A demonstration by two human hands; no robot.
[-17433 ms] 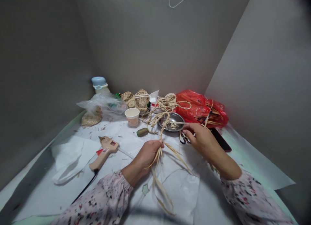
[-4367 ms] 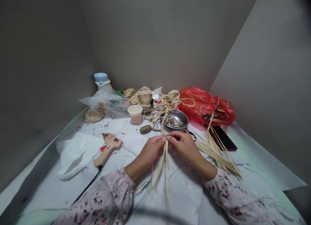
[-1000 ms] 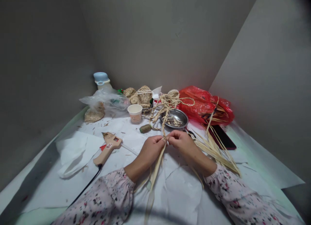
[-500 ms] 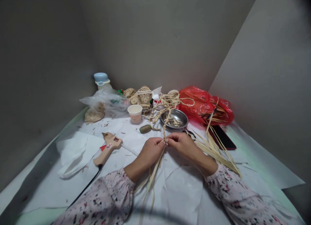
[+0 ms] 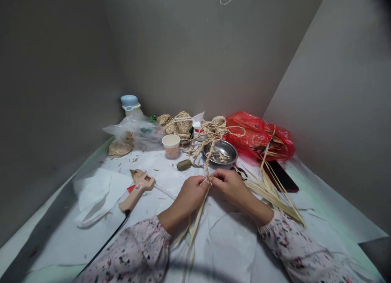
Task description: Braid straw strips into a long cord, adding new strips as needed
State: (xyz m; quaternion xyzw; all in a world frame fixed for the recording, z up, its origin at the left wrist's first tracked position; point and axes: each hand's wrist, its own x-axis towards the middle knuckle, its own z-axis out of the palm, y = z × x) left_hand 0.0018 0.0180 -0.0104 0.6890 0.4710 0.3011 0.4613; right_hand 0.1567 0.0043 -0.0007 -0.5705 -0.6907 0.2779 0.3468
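A straw-coloured braid (image 5: 208, 160) runs from the pile at the back down to my fingers. My left hand (image 5: 192, 192) pinches the braid's lower end from the left. From the right, my right hand (image 5: 229, 184) pinches it at the same spot, the fingertips of both hands nearly touching. Loose flat strands (image 5: 198, 217) hang from the pinch toward me, between my forearms. Beyond my hands, the braid passes over the left rim of a steel bowl (image 5: 232, 149) that holds straw scraps. The exact crossing of the strands is hidden by my fingertips.
A glue gun (image 5: 137, 190) lies at left beside crumpled white paper (image 5: 93, 193). Behind are a paper cup (image 5: 171, 146), a thread spool (image 5: 183, 165), woven straw pieces (image 5: 183, 124) and a red plastic bag (image 5: 253, 132). Scissors (image 5: 240, 172), straw strips (image 5: 275, 199) and a phone (image 5: 282, 177) lie right.
Both hands stay pinched on the braid's end, with only small finger shifts. The whole view has moved slightly, so things appear a little lower.
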